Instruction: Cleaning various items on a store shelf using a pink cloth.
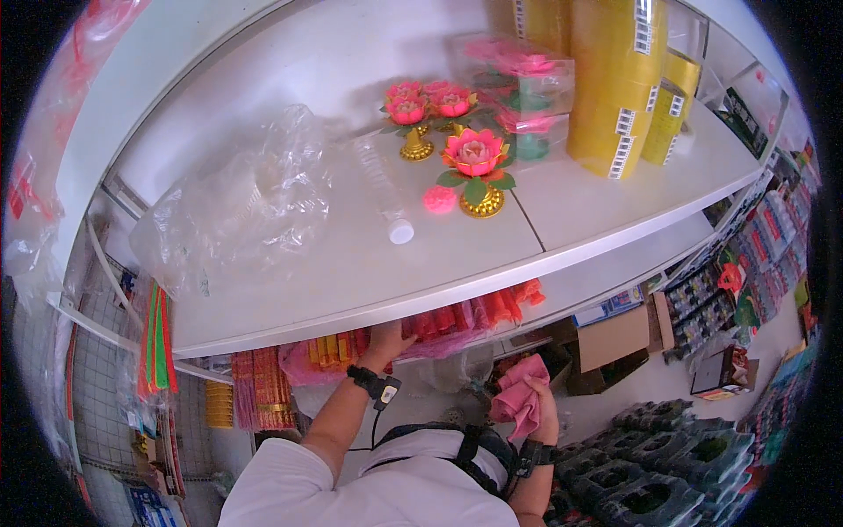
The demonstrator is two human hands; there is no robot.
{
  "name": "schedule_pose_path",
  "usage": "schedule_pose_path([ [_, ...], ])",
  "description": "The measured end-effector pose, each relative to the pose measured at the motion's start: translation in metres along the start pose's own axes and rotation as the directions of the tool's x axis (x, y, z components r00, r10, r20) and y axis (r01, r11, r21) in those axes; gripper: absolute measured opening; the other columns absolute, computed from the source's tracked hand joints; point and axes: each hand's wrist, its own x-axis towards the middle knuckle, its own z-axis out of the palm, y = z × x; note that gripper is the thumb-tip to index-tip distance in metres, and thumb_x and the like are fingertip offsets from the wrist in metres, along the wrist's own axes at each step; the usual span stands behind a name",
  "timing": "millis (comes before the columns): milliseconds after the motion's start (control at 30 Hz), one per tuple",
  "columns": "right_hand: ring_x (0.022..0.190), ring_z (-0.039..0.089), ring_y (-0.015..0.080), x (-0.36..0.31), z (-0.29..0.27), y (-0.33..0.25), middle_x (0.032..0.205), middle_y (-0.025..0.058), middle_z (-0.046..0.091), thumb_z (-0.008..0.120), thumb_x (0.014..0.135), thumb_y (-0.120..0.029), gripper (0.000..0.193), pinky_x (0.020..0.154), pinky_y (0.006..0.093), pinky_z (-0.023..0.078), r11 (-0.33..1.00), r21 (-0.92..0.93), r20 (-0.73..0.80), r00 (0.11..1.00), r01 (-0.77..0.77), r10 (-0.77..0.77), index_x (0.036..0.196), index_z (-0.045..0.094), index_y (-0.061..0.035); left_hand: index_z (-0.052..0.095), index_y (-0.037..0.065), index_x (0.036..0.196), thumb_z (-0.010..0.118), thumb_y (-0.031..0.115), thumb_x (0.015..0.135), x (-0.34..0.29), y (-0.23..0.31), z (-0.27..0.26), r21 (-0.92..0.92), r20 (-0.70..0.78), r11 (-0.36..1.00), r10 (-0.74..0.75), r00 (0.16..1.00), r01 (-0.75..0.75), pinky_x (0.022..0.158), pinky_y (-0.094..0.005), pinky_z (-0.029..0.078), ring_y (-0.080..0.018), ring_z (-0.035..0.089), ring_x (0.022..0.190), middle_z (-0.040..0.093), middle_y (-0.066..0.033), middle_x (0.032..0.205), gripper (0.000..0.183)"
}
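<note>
A crumpled pink cloth (520, 397) is gripped in my right hand (546, 411), to the right of my body and below the shelves. My left hand (386, 339) reaches under the front edge of the upper shelf, among red and orange wrapped goods (443, 320) on the shelf below. Its thumb shows beside the red packs, while the shelf edge hides the other fingers. Pink plastic wrap (307, 364) lies around these goods. On the upper white shelf (351, 290) stand several pink lotus-shaped ornaments (475, 155) on gold bases.
Clear plastic wrapping (250, 206) and a clear tube with a white cap (400, 231) lie on the upper shelf. Stacked yellow tape rolls (610, 97) stand behind, right. Dark moulded trays (654, 457) and an open carton (615, 338) occupy the lower right. Red-gold bundles (263, 386) hang left.
</note>
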Motion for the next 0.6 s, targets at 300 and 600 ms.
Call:
schedule_pose_path([
  [300,0.075,0.059,0.026,-0.008,0.004,-0.001,0.085,0.0125,0.059,0.057,0.074,-0.012,0.029,0.066,0.0346,0.05,0.999,0.034,-0.043,0.999,0.008,-0.007,0.099,0.046,-0.0019,0.032,0.004,0.122,0.071,0.024,0.06,0.0,-0.014,0.016,0.146,0.115,0.985,0.071,0.991,-0.087,0.09,-0.0456,0.031,-0.0385,0.039,0.107,0.042,-0.0235,0.114,0.076],
  [600,0.076,0.058,0.0254,-0.016,0.007,-0.003,0.084,0.0128,0.059,0.058,0.073,-0.013,0.03,0.066,0.0355,0.05,0.997,0.062,-0.047,0.998,0.042,-0.039,0.098,0.047,-0.0017,0.045,0.001,0.107,0.06,0.018,0.072,0.005,-0.008,0.004,-0.052,-0.118,0.998,0.018,0.993,-0.024,0.08,-0.0431,0.038,-0.04,0.047,0.094,0.052,-0.0227,0.099,0.041],
])
